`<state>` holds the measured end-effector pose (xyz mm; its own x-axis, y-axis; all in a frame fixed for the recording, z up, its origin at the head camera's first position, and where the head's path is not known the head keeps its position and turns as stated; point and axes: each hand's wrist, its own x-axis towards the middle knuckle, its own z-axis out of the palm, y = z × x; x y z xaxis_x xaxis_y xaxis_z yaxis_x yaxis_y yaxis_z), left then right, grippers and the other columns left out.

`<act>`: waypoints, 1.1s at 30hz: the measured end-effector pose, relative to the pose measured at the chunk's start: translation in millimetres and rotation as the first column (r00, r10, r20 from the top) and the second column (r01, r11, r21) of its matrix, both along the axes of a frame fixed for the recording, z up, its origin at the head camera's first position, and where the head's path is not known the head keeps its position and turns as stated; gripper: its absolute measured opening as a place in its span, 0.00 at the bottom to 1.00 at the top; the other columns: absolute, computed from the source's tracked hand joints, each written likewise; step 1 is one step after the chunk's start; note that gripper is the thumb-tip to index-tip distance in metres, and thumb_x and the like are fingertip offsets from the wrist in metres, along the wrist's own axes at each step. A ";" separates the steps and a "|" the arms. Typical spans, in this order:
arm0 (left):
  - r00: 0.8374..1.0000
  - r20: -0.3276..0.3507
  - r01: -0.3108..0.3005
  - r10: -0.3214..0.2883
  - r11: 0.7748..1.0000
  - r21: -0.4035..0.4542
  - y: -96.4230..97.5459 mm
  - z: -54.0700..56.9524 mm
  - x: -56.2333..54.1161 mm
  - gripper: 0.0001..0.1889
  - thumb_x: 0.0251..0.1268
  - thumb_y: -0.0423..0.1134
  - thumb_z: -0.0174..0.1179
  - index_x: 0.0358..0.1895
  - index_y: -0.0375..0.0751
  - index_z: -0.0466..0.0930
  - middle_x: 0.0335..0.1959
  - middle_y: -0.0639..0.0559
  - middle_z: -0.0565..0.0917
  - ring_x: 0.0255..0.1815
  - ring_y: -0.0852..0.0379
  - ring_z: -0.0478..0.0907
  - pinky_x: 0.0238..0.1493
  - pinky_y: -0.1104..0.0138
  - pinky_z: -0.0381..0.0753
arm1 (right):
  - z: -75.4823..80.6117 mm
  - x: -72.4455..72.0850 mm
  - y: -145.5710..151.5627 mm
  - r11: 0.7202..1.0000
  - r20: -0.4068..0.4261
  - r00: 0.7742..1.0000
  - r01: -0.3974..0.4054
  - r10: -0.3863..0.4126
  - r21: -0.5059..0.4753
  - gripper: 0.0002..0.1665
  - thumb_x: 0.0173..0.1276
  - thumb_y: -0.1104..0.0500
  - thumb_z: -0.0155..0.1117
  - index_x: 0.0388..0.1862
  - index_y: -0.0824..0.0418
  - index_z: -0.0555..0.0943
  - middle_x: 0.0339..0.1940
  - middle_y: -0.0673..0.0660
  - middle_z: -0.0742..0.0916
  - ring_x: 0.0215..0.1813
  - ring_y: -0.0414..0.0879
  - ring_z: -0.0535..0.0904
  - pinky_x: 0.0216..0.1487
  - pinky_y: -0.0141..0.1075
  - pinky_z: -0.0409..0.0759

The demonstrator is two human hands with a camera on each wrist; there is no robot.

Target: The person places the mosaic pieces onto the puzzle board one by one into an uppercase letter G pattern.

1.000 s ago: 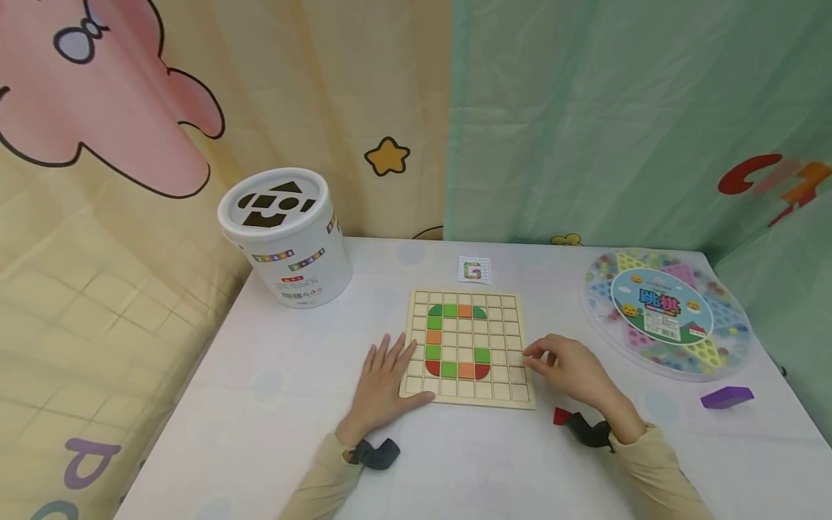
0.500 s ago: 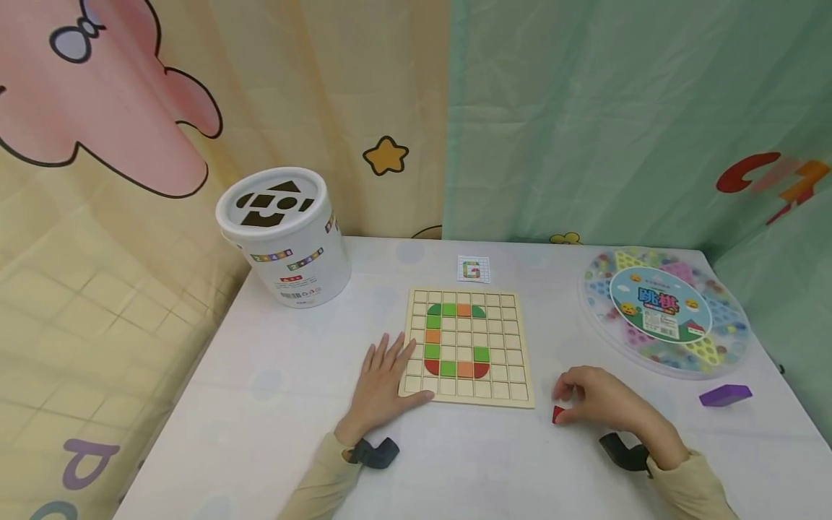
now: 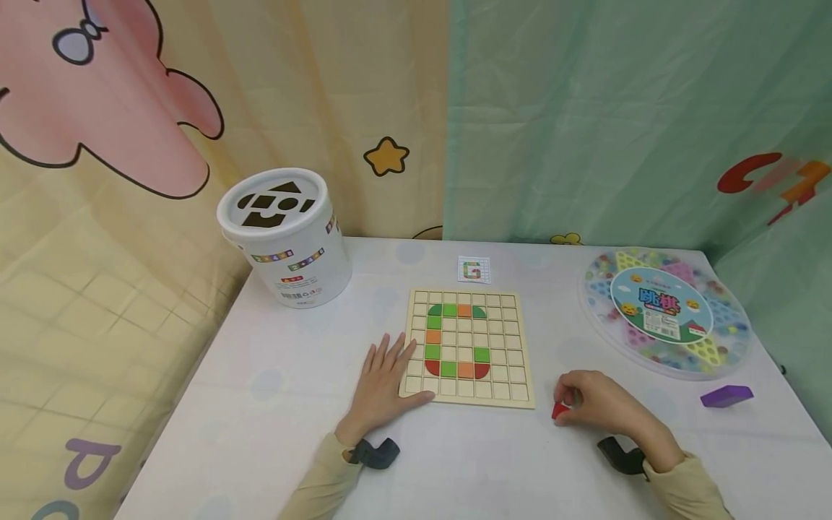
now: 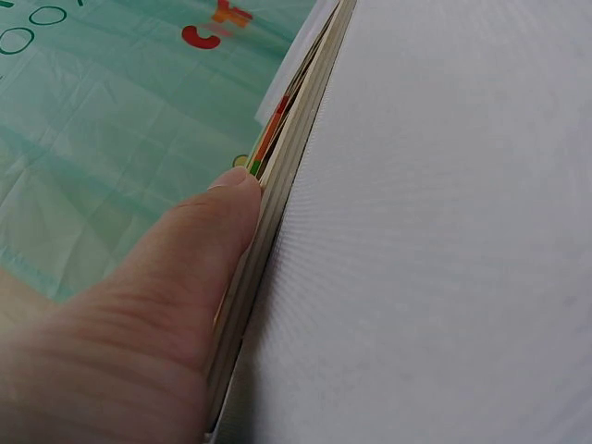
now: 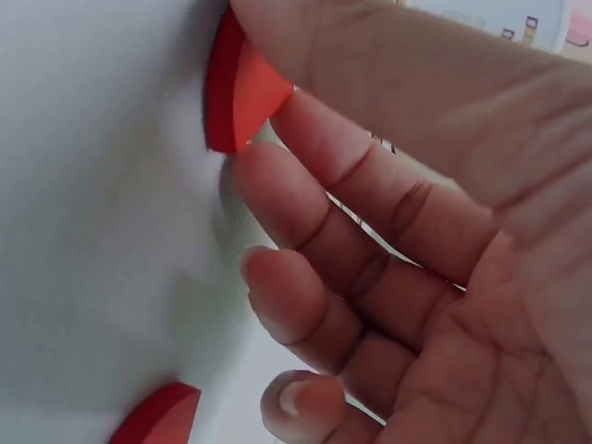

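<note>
My right hand [image 3: 594, 401] pinches a red block [image 5: 248, 97] with a curved side between thumb and fingertips, at the tabletop right of the board. A second red block [image 5: 162, 416] lies below that hand in the right wrist view; the head view does not show it. Spread flat, my left hand [image 3: 383, 383] rests on the lower left corner of a wooden grid board [image 3: 509, 336], its thumb [image 4: 185, 268] along the near edge. Green, orange and red tiles sit in the grid as an incomplete ring. Behind the board lies a small pattern card [image 3: 474, 270] showing a coloured G.
A white bucket [image 3: 305, 271] with shape cut-outs in its lid stands at the back left. On the right lies a round clear-covered game box [image 3: 663, 307], with a purple block [image 3: 726, 396] in front of it. Curtains [image 3: 520, 144] hang behind the white table [image 3: 468, 462].
My right hand has moved from the board's right edge down and right to the red block and now pinches it, tilting it slightly. The left hand stays in place.
</note>
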<state>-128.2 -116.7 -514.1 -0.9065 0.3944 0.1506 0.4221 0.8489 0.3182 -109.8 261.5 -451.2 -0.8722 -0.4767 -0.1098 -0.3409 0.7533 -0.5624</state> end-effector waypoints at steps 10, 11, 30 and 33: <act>1.000 -0.002 0.001 -0.001 1.000 0.004 -0.4 -1.4 -0.4 0.50 0.54 0.70 0.55 0.75 0.44 0.53 0.76 0.47 0.51 0.75 0.45 0.38 0.71 0.52 0.35 | -4.4 -0.2 -3.7 1.000 -0.014 1.000 0.007 -0.007 -0.002 0.18 0.46 0.58 0.79 0.27 0.51 0.75 0.23 0.44 0.73 0.29 0.39 0.67 0.29 0.32 0.68; 1.000 0.000 0.002 -0.002 1.000 0.004 -0.5 -1.7 -0.5 0.50 0.54 0.70 0.55 0.75 0.44 0.53 0.76 0.48 0.51 0.75 0.45 0.38 0.71 0.52 0.34 | -4.7 -0.1 -3.7 1.000 -0.016 1.000 0.006 -0.006 -0.010 0.18 0.46 0.59 0.79 0.27 0.51 0.75 0.23 0.43 0.73 0.29 0.39 0.68 0.29 0.32 0.69; 1.000 -0.002 0.000 0.000 1.000 0.009 0.0 -1.6 0.0 0.49 0.54 0.69 0.56 0.75 0.44 0.53 0.75 0.47 0.51 0.75 0.44 0.38 0.71 0.52 0.35 | -5.8 -6.7 -3.2 0.971 -0.097 0.994 0.033 -0.057 -0.236 0.07 0.61 0.66 0.67 0.37 0.57 0.84 0.27 0.42 0.78 0.27 0.36 0.73 0.26 0.31 0.74; 1.000 -0.006 0.001 -0.001 1.000 0.009 0.0 -1.8 0.0 0.49 0.54 0.69 0.56 0.75 0.44 0.53 0.75 0.47 0.51 0.75 0.44 0.39 0.71 0.52 0.35 | -5.1 -11.5 -9.0 0.969 -0.096 0.991 0.070 -0.096 -0.238 0.07 0.61 0.65 0.68 0.39 0.58 0.85 0.27 0.42 0.79 0.27 0.37 0.73 0.25 0.31 0.73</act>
<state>-128.2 -116.6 -515.9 -0.9051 0.3941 0.1593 0.4251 0.8453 0.3238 -121.2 252.5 -456.3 -0.9104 -0.4036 0.0909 -0.3498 0.6336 -0.6900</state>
